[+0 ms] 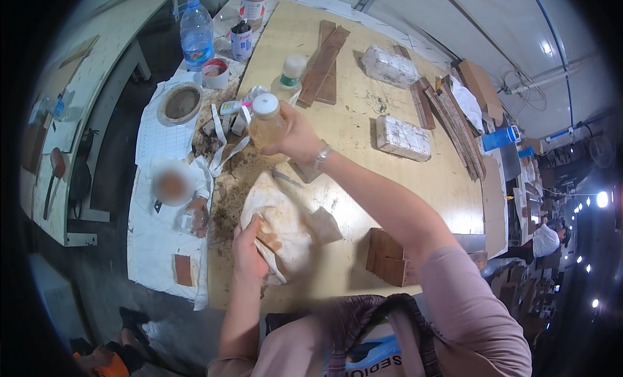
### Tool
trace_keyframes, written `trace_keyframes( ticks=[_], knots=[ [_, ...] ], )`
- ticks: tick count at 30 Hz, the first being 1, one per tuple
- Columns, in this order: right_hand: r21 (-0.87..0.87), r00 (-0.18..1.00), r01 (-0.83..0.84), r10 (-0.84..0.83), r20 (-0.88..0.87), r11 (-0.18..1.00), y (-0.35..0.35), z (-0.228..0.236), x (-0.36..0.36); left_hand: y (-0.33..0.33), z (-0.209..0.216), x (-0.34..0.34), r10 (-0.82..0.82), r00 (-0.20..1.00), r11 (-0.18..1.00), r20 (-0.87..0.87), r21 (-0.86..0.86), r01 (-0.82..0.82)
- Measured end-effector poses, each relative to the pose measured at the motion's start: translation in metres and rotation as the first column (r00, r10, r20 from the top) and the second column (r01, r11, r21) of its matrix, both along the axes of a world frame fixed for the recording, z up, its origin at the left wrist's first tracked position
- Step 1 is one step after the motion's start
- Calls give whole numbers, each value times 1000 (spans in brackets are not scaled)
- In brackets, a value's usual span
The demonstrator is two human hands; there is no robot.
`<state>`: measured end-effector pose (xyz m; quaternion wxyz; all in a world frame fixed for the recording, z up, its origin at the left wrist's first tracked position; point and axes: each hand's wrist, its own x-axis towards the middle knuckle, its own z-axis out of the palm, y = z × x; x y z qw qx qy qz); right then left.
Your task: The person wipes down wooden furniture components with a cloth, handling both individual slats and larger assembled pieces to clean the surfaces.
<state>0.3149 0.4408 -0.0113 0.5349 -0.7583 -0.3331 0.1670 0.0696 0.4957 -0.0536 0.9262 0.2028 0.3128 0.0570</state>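
Observation:
My right hand (293, 135) is closed around a clear plastic bottle (263, 125) with a white cap and yellowish liquid inside. It holds the bottle up over the left part of the table. Below it, my left hand (249, 252) grips the left edge of a white cloth (289, 231) with brown stains. The cloth hangs bunched above the tabletop. Just behind the held bottle stands a second bottle (290, 78) with a white cap and a green label. White straps (224, 146) lie left of the bottle among dark crumbs.
Brown wooden strips (321, 68) lie at the back of the table (354, 175). Two white wrapped blocks (402, 138) rest at the right, near long curved strips (457, 130). Stacked wooden blocks (389, 257) sit near me. A round bowl (182, 104) and large water bottle (196, 36) stand left.

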Motion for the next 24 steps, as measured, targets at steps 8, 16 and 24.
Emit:
trace_keyframes(
  ticks=[8, 16, 24],
  knots=[
    [-698, 805, 67, 375, 460, 713, -87, 63, -37, -9, 1, 32, -24, 996, 1000, 85, -5, 25],
    [-771, 718, 224, 434, 544, 596, -135, 58, -41, -27, 1, 35, -71, 997, 997, 18, 24, 71],
    [-802, 723, 296, 427, 543, 519, -146, 71, -52, -34, 3, 32, -142, 981, 990, 129, 7, 142]
  ],
)
